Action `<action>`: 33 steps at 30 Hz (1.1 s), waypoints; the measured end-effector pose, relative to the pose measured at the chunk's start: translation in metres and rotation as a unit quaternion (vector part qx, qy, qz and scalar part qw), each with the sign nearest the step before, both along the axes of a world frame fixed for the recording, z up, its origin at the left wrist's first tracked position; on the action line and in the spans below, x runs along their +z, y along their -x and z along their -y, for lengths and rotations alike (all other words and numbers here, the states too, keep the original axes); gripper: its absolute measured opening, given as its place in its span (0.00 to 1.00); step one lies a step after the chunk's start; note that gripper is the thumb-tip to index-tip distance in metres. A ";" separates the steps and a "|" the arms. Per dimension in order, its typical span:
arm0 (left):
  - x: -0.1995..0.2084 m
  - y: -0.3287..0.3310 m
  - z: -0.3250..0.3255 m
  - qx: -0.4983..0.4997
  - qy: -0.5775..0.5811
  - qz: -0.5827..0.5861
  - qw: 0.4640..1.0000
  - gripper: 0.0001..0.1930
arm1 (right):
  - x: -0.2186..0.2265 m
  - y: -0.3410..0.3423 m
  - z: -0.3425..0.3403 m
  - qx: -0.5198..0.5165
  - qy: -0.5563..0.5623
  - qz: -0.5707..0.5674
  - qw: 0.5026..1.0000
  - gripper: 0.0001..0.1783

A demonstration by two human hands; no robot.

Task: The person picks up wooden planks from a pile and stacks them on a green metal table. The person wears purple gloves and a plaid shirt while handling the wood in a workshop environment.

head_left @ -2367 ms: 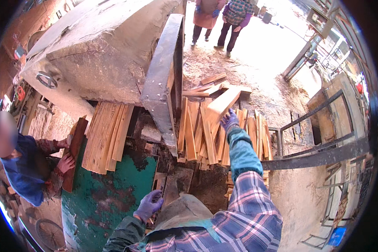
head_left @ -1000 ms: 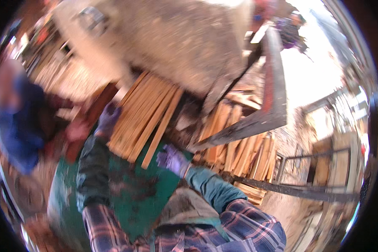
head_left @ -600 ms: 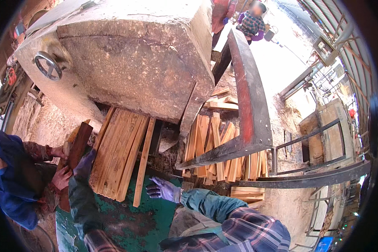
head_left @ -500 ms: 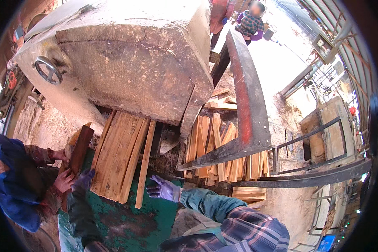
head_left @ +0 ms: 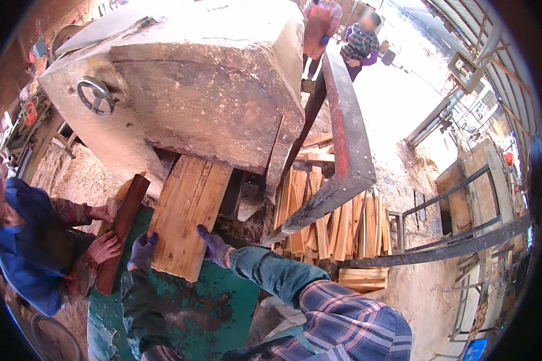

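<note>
A row of pale wooden strips (head_left: 186, 222) lies edge to edge on the green tabletop (head_left: 186, 310). Their far ends run in under a big, dusty machine (head_left: 193, 108). My left hand (head_left: 141, 251), in a purple glove, is closed against the left edge of the strips near their front end. On the opposite edge my right hand (head_left: 215, 245), gloved alike, presses in, so the strips sit between both hands. The undersides of my fingers are hidden.
At the left a co-worker's hands (head_left: 104, 246) hold a dark reddish-brown board (head_left: 126, 231) beside the table. A black-and-red metal frame (head_left: 349, 132) juts out on the right, above stacked wooden strips (head_left: 343, 225). A handwheel (head_left: 95, 96) sticks out of the machine. Two people stand farther back.
My right hand has moved left from open air onto the strips. The loose strip on the right and the spread row are now pushed together. The co-worker's board shows more fully.
</note>
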State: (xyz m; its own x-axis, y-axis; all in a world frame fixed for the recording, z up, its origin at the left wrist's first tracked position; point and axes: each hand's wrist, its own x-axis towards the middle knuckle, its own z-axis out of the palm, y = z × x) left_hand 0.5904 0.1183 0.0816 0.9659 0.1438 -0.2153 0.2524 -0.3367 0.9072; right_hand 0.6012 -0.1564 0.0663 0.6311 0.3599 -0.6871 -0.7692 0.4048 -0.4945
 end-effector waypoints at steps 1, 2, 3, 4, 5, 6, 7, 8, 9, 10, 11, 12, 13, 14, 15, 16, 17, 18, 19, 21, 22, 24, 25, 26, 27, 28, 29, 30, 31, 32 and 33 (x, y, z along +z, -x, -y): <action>-0.005 0.009 -0.002 0.010 0.009 -0.009 1.000 0.20 | -0.006 0.006 0.002 -0.008 0.002 0.017 1.000 0.44; -0.015 0.022 0.002 0.017 0.015 -0.011 1.000 0.19 | -0.012 0.010 0.006 -0.002 0.062 0.017 0.998 0.45; -0.025 0.037 0.008 0.013 0.021 -0.023 0.999 0.18 | -0.018 0.017 0.009 0.018 0.082 0.018 0.996 0.45; -0.033 0.058 0.011 0.037 0.044 -0.051 0.997 0.20 | -0.020 0.025 0.014 0.023 0.103 0.034 0.994 0.46; -0.039 0.076 0.017 0.045 0.027 -0.042 0.998 0.21 | -0.021 0.035 0.018 0.033 0.138 0.025 0.990 0.46; -0.042 0.101 0.024 0.045 0.015 -0.026 0.999 0.21 | -0.019 0.051 0.023 0.028 0.084 0.074 0.993 0.49; -0.038 0.124 0.026 0.052 -0.025 -0.039 0.998 0.22 | -0.014 0.068 0.027 0.085 0.073 0.145 0.983 0.52; -0.032 0.152 0.030 0.054 0.007 -0.033 0.998 0.23 | -0.007 0.086 0.031 0.119 0.105 0.133 0.978 0.53; -0.024 0.185 0.038 0.072 0.009 -0.071 0.995 0.24 | 0.002 0.109 0.035 0.145 0.130 0.125 0.973 0.54; -0.015 0.212 0.043 0.079 -0.046 -0.095 0.991 0.23 | 0.009 0.131 0.037 0.154 0.153 0.171 0.961 0.57; -0.007 0.243 0.052 0.078 0.005 -0.043 0.996 0.22 | 0.014 0.149 0.040 0.175 0.188 0.157 0.954 0.57; 0.000 0.273 0.058 0.080 -0.018 -0.058 0.995 0.22 | 0.016 0.170 0.041 0.188 0.212 0.155 0.946 0.58; 0.005 0.304 0.065 0.082 -0.039 -0.075 0.993 0.22 | 0.015 0.190 0.041 0.199 0.233 0.159 0.939 0.58; 0.006 0.331 0.073 0.072 -0.058 -0.095 0.991 0.22 | 0.012 0.205 0.042 0.220 0.257 0.135 0.931 0.57; 0.004 0.358 0.081 0.060 -0.079 -0.114 0.989 0.23 | 0.009 0.217 0.043 0.236 0.277 0.118 0.924 0.56; 0.001 0.385 0.088 0.047 -0.103 -0.110 0.987 0.23 | 0.005 0.228 0.045 0.252 0.297 0.099 0.916 0.56; -0.004 0.409 0.097 0.041 -0.094 -0.129 0.986 0.23 | 0.001 0.235 0.048 0.270 0.338 0.113 0.895 0.53; -0.012 0.427 0.110 0.035 -0.088 -0.120 0.988 0.24 | -0.002 0.242 0.051 0.265 0.420 0.192 0.847 0.50; -0.018 0.443 0.123 0.031 -0.092 -0.126 0.987 0.25 | -0.002 0.244 0.055 0.280 0.443 0.275 0.806 0.47; -0.030 0.466 0.154 0.036 0.041 -0.095 0.994 0.27 | 0.002 0.246 0.065 0.377 0.507 0.299 0.715 0.47; -0.032 0.475 0.168 0.038 0.102 -0.086 0.990 0.27 | 0.007 0.246 0.068 0.372 0.524 0.306 0.702 0.49; -0.033 0.487 0.193 0.060 0.246 -0.139 0.957 0.25 | 0.020 0.242 0.075 0.390 0.528 0.336 0.675 0.48; -0.033 0.490 0.204 0.053 0.335 -0.131 0.932 0.25 | 0.026 0.239 0.077 0.385 0.550 0.363 0.646 0.48; -0.032 0.491 0.215 0.066 0.363 -0.169 0.914 0.30 | 0.031 0.236 0.078 0.391 0.552 0.357 0.644 0.47; -0.030 0.491 0.224 0.101 0.392 -0.151 0.902 0.32 | 0.035 0.234 0.079 0.396 0.546 0.360 0.645 0.47; -0.029 0.489 0.235 0.130 0.419 -0.122 0.890 0.34 | 0.038 0.232 0.079 0.391 0.543 0.367 0.646 0.47; -0.027 0.486 0.244 0.159 0.445 -0.094 0.876 0.36 | 0.039 0.230 0.079 0.392 0.541 0.376 0.643 0.47; -0.025 0.483 0.254 0.186 0.469 -0.066 0.861 0.38 | 0.040 0.230 0.079 0.381 0.540 0.388 0.642 0.47; -0.023 0.478 0.263 0.214 0.491 -0.038 0.843 0.40 | 0.039 0.230 0.080 0.382 0.547 0.386 0.637 0.47; -0.019 0.475 0.268 0.242 0.512 -0.011 0.824 0.42 | 0.036 0.229 0.082 0.397 0.527 0.386 0.645 0.46; -0.016 0.471 0.275 0.256 0.536 0.001 0.805 0.44 | 0.036 0.231 0.082 0.385 0.520 0.397 0.651 0.46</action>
State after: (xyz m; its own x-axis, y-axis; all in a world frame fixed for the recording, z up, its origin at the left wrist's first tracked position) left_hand 0.1190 -0.1569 0.0661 0.8402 0.2557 -0.4783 0.1069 0.7865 0.6082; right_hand 0.3703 -0.2382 0.1018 0.8439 0.3796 -0.3790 0.1181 -0.8206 -0.5591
